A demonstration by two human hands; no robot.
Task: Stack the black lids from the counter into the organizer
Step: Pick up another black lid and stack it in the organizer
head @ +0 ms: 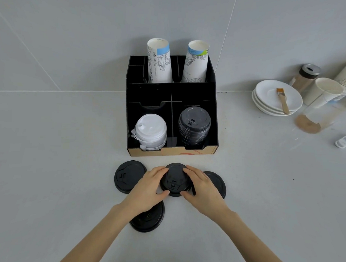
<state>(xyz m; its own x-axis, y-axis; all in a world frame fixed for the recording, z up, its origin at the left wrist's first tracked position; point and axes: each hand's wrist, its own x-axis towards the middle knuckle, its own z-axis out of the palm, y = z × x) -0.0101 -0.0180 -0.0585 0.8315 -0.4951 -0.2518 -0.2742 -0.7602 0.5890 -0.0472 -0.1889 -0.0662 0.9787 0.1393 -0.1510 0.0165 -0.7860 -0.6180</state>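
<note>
A black organizer [150,94] stands against the wall. Its front right compartment holds a stack of black lids [194,127]. On the counter in front lie several loose black lids. My left hand [148,186] and my right hand [201,187] grip the middle lid [175,179] from both sides. Another lid [127,175] lies to the left. One lid [217,181] is half hidden behind my right hand. A fourth lid [148,219] lies nearer me, partly under my left wrist.
White lids [150,130] fill the organizer's front left compartment; two paper cup stacks [160,61] stand in the back. At the right are stacked white plates [275,99] with a brush [282,100], a shaker jar [305,76], paper cups [324,91] and a clear container [323,114].
</note>
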